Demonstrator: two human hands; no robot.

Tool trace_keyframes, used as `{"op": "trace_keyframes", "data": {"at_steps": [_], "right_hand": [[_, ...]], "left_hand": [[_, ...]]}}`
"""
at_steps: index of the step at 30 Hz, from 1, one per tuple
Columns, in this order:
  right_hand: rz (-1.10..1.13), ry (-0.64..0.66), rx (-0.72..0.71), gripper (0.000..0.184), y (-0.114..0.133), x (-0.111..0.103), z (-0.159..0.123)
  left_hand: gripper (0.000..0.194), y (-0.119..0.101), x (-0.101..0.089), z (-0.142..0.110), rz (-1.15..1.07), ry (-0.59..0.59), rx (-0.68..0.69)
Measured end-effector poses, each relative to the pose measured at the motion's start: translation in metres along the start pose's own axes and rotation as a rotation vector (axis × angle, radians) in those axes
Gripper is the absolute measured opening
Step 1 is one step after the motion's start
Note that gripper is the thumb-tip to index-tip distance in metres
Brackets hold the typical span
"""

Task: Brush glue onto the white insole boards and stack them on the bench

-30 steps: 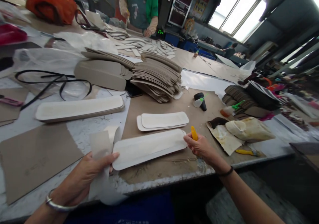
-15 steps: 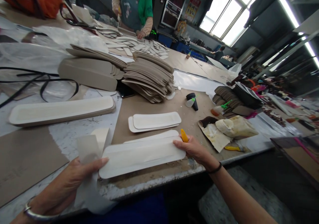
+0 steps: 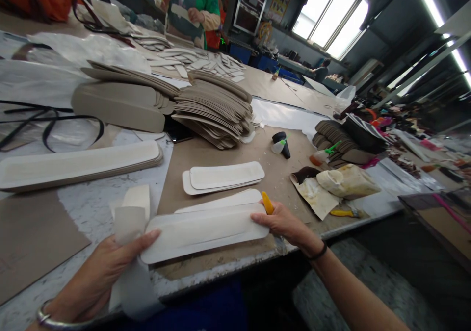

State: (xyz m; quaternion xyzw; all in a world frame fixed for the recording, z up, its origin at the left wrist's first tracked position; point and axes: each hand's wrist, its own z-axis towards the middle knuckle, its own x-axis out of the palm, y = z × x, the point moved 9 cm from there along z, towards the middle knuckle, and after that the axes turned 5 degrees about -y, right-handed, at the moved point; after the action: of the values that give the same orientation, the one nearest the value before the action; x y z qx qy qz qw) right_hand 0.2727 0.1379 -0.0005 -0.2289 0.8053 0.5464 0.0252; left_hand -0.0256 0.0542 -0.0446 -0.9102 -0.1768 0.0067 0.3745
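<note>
"White material is being gripped at both ends, isn't it?"

"Yes. At its left end the long panel (image 3: pixel 206 233) is being pinched by the left hand (image 3: pixel 99 267), with the thumb being laid on top. Some pale, curling strips (image 3: pixel 130 223) are being clasped in that same grip and are being left to droop towards the worktop (image 3: pixel 114 176) edge."

"And at the other end?"

"By the right hand (image 3: pixel 285 223) the right end is being pinched, thumb uppermost, while a yellow handle (image 3: pixel 267 203) is being held upright among the fingers. What is being covered by the handle's lower part cannot be told."

"Which way is the long axis being pointed?"

"Crosswise, from hand to hand. The right end is being held slightly farther from the body than the left, so a gentle slant is being formed. Neither hand is being favoured: one end is being taken by each. Whether the panel's underside is being touched by the paper below cannot be told."

"What is being partly hidden behind it?"

"Another white panel (image 3: pixel 221 201), its far edge being shown. Beyond that, a pair of shorter panels (image 3: pixel 226 175) is being supported by brown paper, nearly parallel."

"And farther out?"

"To the left, a long stack (image 3: pixel 81 162) is being topped by a white piece; past the shorter pair, a fanned grey-brown pile (image 3: pixel 213 108) is being seen."
</note>
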Motion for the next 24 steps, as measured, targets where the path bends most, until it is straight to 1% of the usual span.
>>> {"op": "trace_keyframes", "data": {"at_steps": [4,7,10,12,15,17,19,21,24], "right_hand": [[0.09,0.038,-0.019,0.045,0.0,0.003,-0.001],[0.114,0.051,-0.024,0.046,0.0,0.002,-0.001],[0.125,0.043,-0.018,0.046,-0.001,-0.002,-0.001],[0.158,0.04,0.005,0.045,-0.003,-0.002,-0.002],[0.305,0.044,0.047,0.047,-0.003,0.001,-0.005],[0.432,0.038,0.069,0.049,-0.003,0.005,-0.007],[0.496,0.023,0.09,0.051,-0.003,0.006,-0.008],[0.439,0.008,0.085,0.051,-0.002,0.004,-0.005],[0.218,0.002,0.034,0.048,0.007,-0.008,0.004]], "left_hand": [[0.067,0.004,-0.002,0.004,-0.012,0.016,-0.016],[0.073,0.003,-0.002,0.004,-0.039,0.011,-0.029],[0.079,0.001,0.003,0.0,-0.087,0.019,-0.049],[0.085,0.001,0.009,-0.003,-0.139,0.052,-0.084],[0.092,0.006,0.016,-0.005,-0.222,0.112,-0.149],[0.094,0.012,0.016,-0.004,-0.257,0.135,-0.183],[0.093,0.017,0.012,-0.001,-0.263,0.14,-0.205],[0.092,0.016,0.009,0.002,-0.21,0.148,-0.182],[0.09,-0.003,0.011,0.006,-0.047,0.162,-0.063]]}}
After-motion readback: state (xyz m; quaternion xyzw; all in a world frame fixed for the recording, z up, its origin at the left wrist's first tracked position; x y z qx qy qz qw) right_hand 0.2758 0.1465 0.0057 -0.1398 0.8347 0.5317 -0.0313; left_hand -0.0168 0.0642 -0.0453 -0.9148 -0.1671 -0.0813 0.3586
